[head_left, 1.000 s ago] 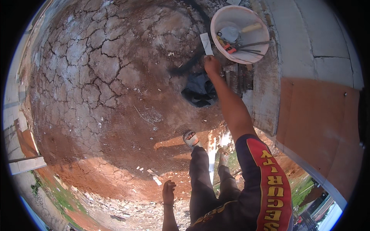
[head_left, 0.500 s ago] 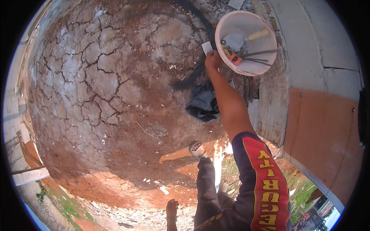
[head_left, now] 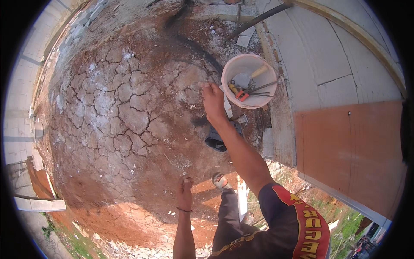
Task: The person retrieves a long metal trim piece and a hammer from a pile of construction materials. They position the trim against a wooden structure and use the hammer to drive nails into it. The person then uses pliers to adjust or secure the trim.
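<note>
My right hand [head_left: 213,102] is raised in front of the cracked earth, just left of a pale pink-white bucket [head_left: 273,71]. Its fingers are pinched together; anything between them is too small to make out. Lower down, my left hand [head_left: 184,193] is curled with thumb and fingers close together, and what it may hold does not show. In the bucket lie a trowel with a wooden handle [head_left: 259,71], an orange-red tool [head_left: 242,96] and several dark rods [head_left: 263,89]. Beside the bucket is a white strip [head_left: 227,105], partly behind my right hand.
A black plastic bag [head_left: 215,141] lies under my right forearm. Dark coiled wire or hose [head_left: 200,51] curves over the ground left of the bucket. Concrete slabs [head_left: 319,52] and a brown board [head_left: 349,151] line the right side. My sandalled foot [head_left: 221,181] stands on red soil.
My right hand has drawn back from beside the bucket, to the left and lower. My left hand has risen from the bottom edge and its fingers have curled. The view has shifted.
</note>
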The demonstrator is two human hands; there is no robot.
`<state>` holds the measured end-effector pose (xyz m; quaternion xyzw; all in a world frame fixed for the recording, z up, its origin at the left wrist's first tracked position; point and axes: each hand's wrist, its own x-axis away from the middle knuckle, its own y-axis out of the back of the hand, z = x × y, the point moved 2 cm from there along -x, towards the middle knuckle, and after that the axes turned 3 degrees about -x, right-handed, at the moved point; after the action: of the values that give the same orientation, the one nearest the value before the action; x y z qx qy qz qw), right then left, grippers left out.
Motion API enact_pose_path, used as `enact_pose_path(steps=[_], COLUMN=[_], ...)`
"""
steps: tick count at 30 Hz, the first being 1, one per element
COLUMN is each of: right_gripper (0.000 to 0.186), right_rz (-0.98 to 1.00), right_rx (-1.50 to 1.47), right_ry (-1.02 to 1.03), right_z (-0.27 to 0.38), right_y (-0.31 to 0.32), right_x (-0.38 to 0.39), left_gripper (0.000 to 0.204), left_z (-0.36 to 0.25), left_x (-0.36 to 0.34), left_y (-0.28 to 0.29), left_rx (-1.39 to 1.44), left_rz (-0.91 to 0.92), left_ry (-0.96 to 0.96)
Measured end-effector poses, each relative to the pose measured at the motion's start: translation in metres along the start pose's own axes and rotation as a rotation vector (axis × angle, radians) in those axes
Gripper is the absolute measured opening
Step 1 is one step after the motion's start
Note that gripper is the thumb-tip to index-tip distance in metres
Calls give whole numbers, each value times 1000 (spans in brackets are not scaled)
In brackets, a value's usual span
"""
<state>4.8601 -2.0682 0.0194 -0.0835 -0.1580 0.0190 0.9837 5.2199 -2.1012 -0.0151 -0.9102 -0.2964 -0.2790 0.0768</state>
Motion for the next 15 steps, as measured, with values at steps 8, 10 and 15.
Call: enact_pose_path(steps=[8,10,15], right_gripper=[20,21,23], right_rz=[407,77,-76], right_rx=[671,652,672], right_ry=[462,433,225], right_z=[61,70,75], right_y=[12,30,61], right_x=[120,108,101], left_gripper=[79,90,107], left_z=[-228,-242,-222], left_x=[-98,-112,-137], left_y=[-72,-82,-118], left_rx=[236,172,157], left_rz=[135,153,247], left_ry=[-8,160,400])
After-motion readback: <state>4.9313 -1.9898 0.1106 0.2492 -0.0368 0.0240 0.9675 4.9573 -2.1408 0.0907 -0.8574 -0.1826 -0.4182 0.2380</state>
